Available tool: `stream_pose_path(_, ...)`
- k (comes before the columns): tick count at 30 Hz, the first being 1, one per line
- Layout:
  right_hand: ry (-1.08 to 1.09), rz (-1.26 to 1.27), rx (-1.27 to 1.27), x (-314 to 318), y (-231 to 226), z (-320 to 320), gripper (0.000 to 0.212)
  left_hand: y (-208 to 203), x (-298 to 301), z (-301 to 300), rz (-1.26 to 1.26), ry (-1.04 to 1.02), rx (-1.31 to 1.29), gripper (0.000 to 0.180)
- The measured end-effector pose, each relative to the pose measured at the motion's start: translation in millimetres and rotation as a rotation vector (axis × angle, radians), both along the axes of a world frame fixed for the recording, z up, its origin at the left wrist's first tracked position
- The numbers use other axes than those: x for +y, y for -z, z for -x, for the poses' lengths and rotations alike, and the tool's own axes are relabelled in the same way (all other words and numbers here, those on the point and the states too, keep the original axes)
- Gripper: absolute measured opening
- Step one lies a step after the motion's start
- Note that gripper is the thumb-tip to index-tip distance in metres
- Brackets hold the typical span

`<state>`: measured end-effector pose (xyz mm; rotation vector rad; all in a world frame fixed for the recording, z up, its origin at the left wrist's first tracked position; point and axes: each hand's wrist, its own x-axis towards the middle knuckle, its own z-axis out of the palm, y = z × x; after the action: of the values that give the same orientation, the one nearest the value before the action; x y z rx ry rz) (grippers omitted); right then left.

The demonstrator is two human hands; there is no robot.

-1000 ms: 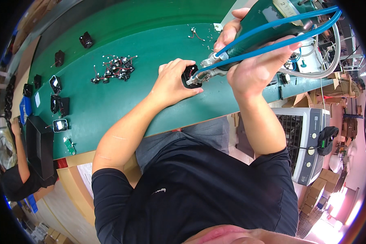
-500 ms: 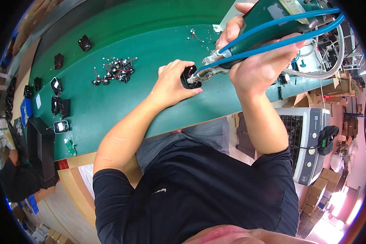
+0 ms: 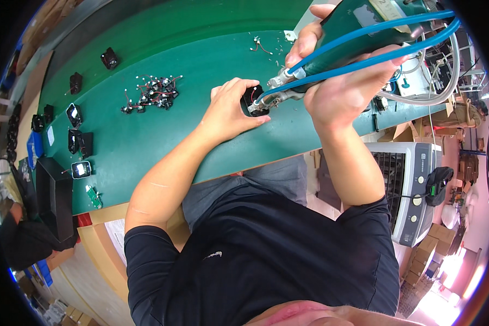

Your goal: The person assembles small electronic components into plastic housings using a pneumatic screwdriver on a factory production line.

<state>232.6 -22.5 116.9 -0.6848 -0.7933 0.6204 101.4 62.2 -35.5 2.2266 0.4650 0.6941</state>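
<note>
My left hand (image 3: 227, 111) is closed around a small black plastic housing (image 3: 247, 96) on the green bench, thumb and fingers on opposite sides. A thin red wire shows inside the housing. My right hand (image 3: 339, 100) grips a dark green tool (image 3: 345, 41) with a metal head (image 3: 282, 79) and two blue air hoses (image 3: 358, 66). The metal tip of the tool reaches into the housing; its exact contact point is too small to tell. Part of my right hand is hidden behind the tool body.
A pile of small black parts with red wires (image 3: 155, 93) lies left of my hands. Several black housings (image 3: 110, 58) stand farther left, near a black box (image 3: 54, 198) and a green circuit board (image 3: 94, 196). Below the bench's right end stands an air cooler (image 3: 410, 193).
My right hand and the tool have shifted very slightly left, with the tip still at the housing. My left hand has stayed almost in place.
</note>
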Motion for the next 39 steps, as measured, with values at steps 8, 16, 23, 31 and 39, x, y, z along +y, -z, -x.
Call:
stream_pose_path(8, 0.030, 0.040, -0.250, -3.7, 12.6, -16.8, 0.109, -9.7, -1.7, 1.3, 0.028, -0.003, 0.066, 0.078)
stream_pose_path(16, 0.217, 0.247, -0.436, 4.4, -11.6, -6.6, 0.113, 1.8, 1.9, 4.1, 0.074, 0.036, -0.006, 0.078)
stream_pose_path(23, 0.011, -0.103, -0.120, 4.9, -49.2, 1.0, 0.111, -11.0, -2.6, 4.4, -0.003, 0.042, 0.070, 0.077)
stream_pose_path(31, -0.075, -0.042, 0.022, 14.3, 2.0, 3.7, 0.105, 1.0, 3.3, 0.3, 0.024, 0.088, -0.018, 0.076)
stream_pose_path(39, -0.141, -0.070, 0.059, 13.2, 12.7, 2.8, 0.094, -7.2, -4.6, 4.2, 0.021, 0.035, -0.004, 0.075)
